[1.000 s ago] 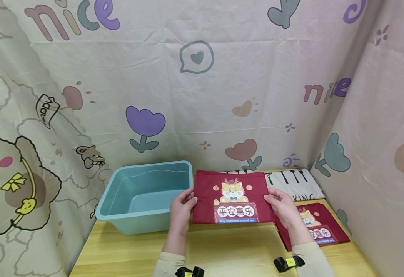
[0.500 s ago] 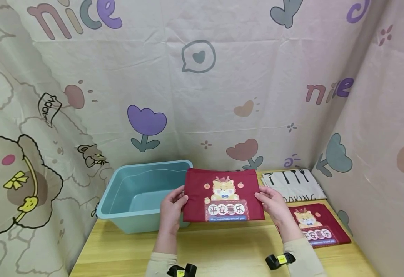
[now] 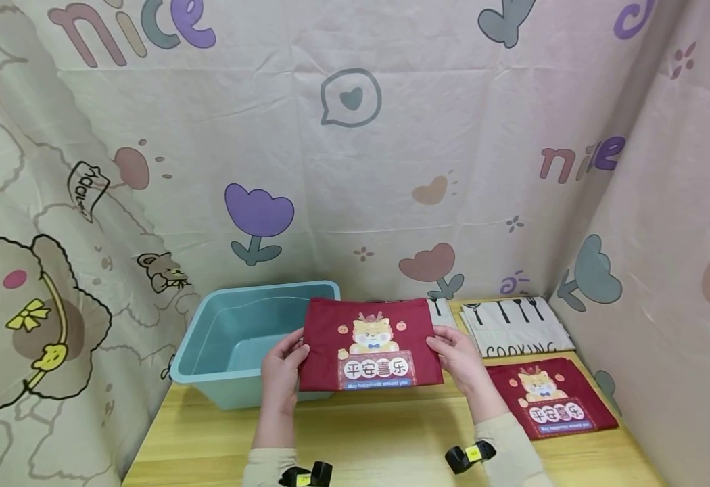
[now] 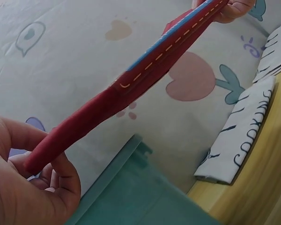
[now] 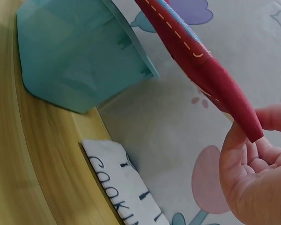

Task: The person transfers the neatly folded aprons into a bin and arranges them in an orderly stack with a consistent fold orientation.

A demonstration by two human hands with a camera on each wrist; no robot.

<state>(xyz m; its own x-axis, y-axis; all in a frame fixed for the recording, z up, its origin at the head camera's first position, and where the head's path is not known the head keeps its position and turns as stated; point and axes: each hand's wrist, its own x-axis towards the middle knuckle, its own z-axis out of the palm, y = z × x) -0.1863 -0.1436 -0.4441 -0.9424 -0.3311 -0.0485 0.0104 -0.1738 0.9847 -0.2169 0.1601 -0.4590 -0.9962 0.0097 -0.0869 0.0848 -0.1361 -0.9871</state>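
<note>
A teal plastic tub [image 3: 251,341] sits at the wooden table's [image 3: 379,446] back left. At the back right edge lie folded white "COOKING" cloths [image 3: 516,326], and just in front of them a folded red cloth [image 3: 550,400] with a cartoon print. Cartoon-printed fabric [image 3: 355,149] hangs behind.

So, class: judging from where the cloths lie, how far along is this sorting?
Done: nothing; the blue bin looks empty. In hand: left hand and right hand hold a red cloth beside it. Left: another red cloth and the white cloths.
</note>
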